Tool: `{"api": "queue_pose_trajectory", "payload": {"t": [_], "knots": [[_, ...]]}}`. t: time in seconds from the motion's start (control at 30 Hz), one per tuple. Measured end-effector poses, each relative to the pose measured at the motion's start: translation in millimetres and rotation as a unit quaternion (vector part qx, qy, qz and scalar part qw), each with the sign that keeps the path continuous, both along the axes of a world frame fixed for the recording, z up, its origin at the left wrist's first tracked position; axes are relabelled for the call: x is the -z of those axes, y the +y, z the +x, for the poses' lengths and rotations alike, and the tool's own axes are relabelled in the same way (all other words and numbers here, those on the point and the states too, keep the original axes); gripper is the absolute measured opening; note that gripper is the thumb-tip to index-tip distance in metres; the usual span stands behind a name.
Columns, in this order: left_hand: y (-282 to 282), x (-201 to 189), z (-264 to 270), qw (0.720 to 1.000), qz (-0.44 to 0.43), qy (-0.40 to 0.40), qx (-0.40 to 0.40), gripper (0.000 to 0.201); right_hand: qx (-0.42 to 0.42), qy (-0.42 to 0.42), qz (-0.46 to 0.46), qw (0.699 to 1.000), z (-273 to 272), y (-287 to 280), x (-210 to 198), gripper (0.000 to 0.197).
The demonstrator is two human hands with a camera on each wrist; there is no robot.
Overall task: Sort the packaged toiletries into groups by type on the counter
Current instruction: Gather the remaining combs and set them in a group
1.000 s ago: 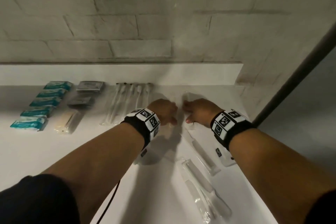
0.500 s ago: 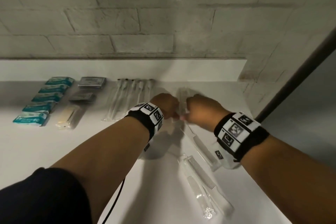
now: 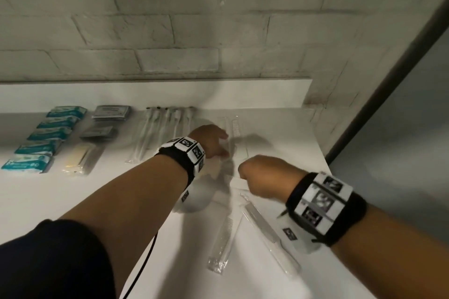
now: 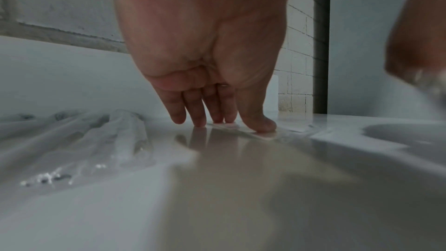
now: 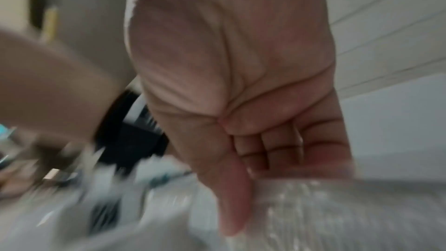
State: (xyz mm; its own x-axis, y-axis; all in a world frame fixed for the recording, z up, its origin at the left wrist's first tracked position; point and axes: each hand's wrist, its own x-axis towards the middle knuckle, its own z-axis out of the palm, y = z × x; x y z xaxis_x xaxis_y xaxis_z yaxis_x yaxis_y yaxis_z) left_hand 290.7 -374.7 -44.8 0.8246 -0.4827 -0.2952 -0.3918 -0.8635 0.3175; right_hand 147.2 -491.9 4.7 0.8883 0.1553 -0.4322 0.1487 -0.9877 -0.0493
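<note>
Clear-wrapped combs lie on the white counter (image 3: 73, 201). One wrapped comb (image 3: 235, 126) rests at the back, beside the toothbrush row. My left hand (image 3: 224, 145) presses straight fingertips (image 4: 200, 121) and thumb down on another flat clear packet (image 4: 241, 130) on the counter. My right hand (image 3: 245, 172) is curled just right of it, and in the blurred right wrist view its thumb and fingers (image 5: 234, 207) pinch a crinkled clear wrapper (image 5: 325, 207). Two more wrapped combs (image 3: 224, 238) (image 3: 267, 228) lie nearer me, below the right wrist.
Along the back left sit a column of teal packets (image 3: 43, 133), dark grey sachets (image 3: 110, 113), a cream packet (image 3: 80, 158) and wrapped toothbrushes (image 3: 165, 126). The counter ends at right by a dark post (image 3: 388, 80). A black cable (image 3: 145, 262) hangs under my left arm.
My right hand has drawn back toward me and to the right with the wrapper, away from the left hand. The left hand stays at the back, now pressing flat on a packet.
</note>
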Motion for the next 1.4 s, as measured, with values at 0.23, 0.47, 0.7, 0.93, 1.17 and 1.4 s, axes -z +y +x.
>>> {"api": "queue_pose_trajectory", "payload": {"t": [0.23, 0.47, 0.7, 0.93, 1.17, 1.4], "knots": [[-6, -5, 1, 0.998, 0.029, -0.045, 0.014, 0.065, 0.084, -0.227, 0.092, 0.966, 29, -58, -19, 0.018], [-28, -4, -4, 0.994, 0.07, -0.078, 0.044, 0.062, 0.152, -0.066, 0.109, 0.98, 29, -90, 16, 0.033], [-39, 3, -10, 0.986, 0.103, -0.098, 0.081, 0.07, 0.093, -0.036, 0.06, 0.993, 57, -77, 28, 0.056], [-38, 10, -6, 0.985, 0.119, -0.09, 0.083, 0.07, 0.096, 0.0, 0.082, 0.992, 76, -79, 38, 0.073], [-40, 5, -6, 0.985, 0.125, -0.086, 0.084, 0.07, 0.118, -0.073, 0.132, 0.982, 65, -72, 32, 0.056], [-39, 1, -5, 0.984, 0.13, -0.076, 0.094, 0.072, -0.008, 0.069, 0.035, 0.997, -17, -4, -1, 0.052]]}}
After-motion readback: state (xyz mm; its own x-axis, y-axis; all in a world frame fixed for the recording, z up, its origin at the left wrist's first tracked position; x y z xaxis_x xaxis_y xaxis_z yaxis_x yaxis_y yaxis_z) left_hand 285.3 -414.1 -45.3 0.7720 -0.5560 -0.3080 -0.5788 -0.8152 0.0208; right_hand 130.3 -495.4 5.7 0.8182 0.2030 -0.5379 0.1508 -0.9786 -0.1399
